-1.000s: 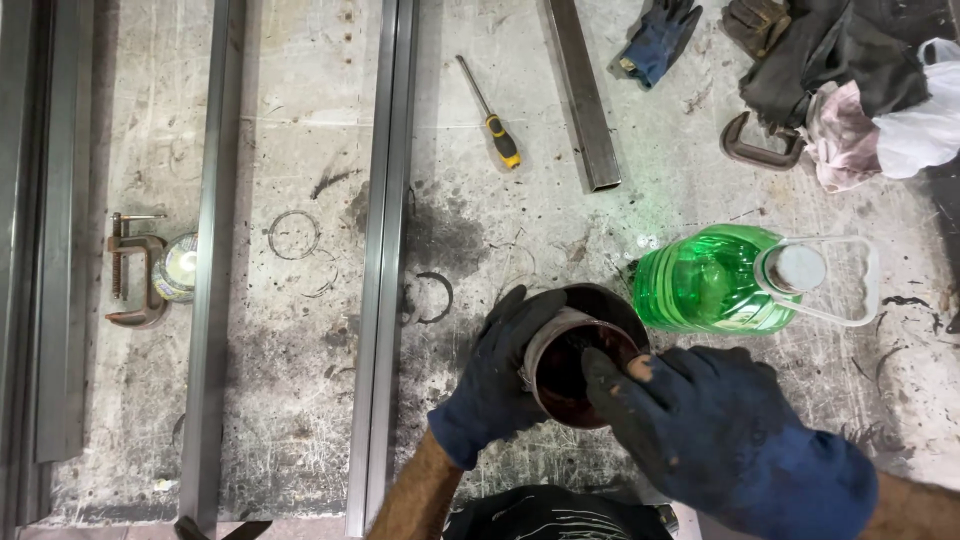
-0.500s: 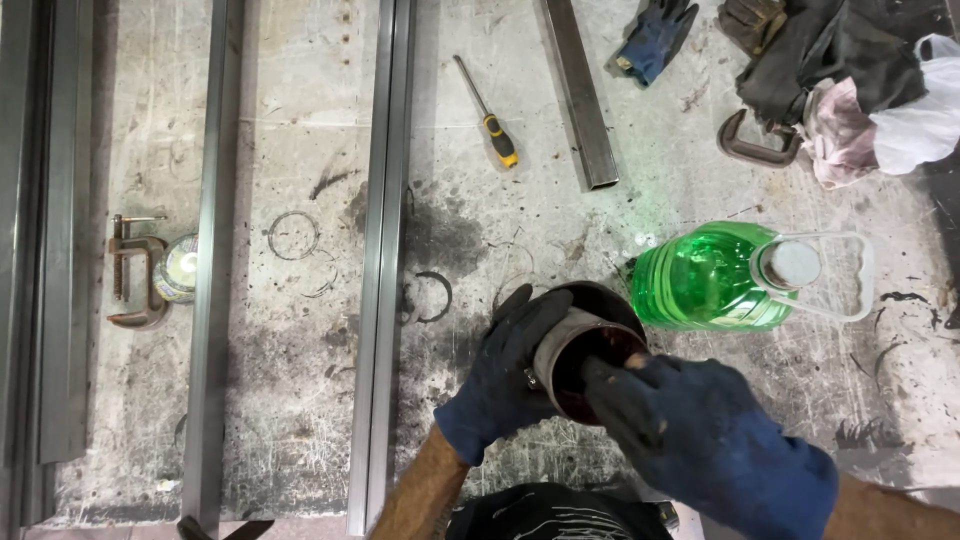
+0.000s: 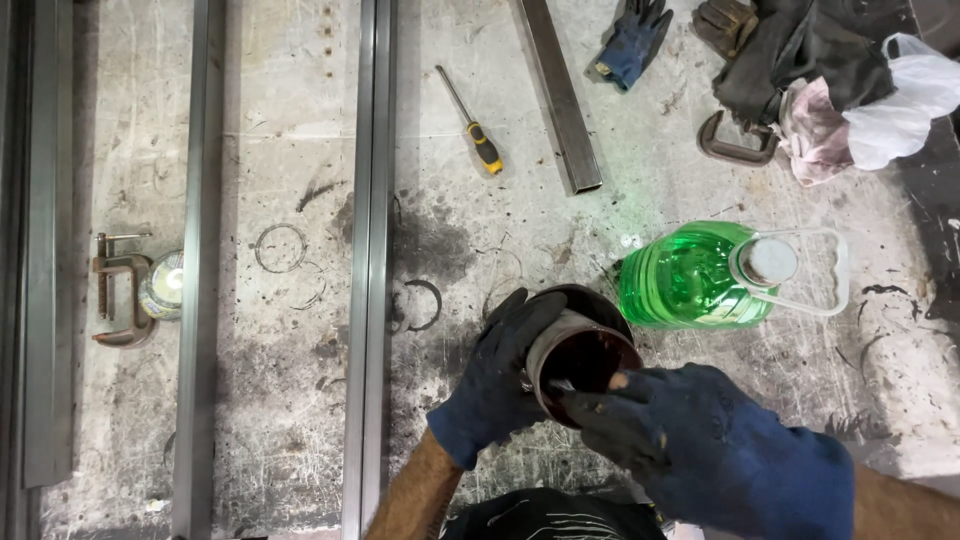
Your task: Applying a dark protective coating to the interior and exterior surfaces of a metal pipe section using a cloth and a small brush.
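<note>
At the far left a rusty C-clamp [image 3: 118,300] lay on the scratched tabletop [image 3: 280,130], with a small glass jar [image 3: 162,285] touching its right side. Two long steel sections ran up and down the view, one [image 3: 198,250] just right of the jar and another [image 3: 368,250] further in. Between that bar and a short square tube [image 3: 560,100] lay a screwdriver [image 3: 472,125] with a yellow and black handle.

Near the bottom centre, the left hand [image 3: 495,385], in a dark blue glove, had its fingers clamped round the side of a round metal can [image 3: 580,360] that held a dark red liquid. The can stood on the tabletop close to the person's body, tilted a little, just beside a green plastic bottle [image 3: 695,275] with a white cap. The right hand [image 3: 700,440], gloved alike, reached over the can's rim with its fingers drawn together at the opening; something pale showed under them, but whether they pinched it could not be told.

Judging by this, the step in hand looked like working something into or out of the liquid while the can was steadied. The next move would call for a firm left grip and a slow, level right hand, so nothing slopped over the rim.

Top right lay a spare blue glove [image 3: 632,40], a second clamp [image 3: 735,145] and a heap of rags [image 3: 810,70].
</note>
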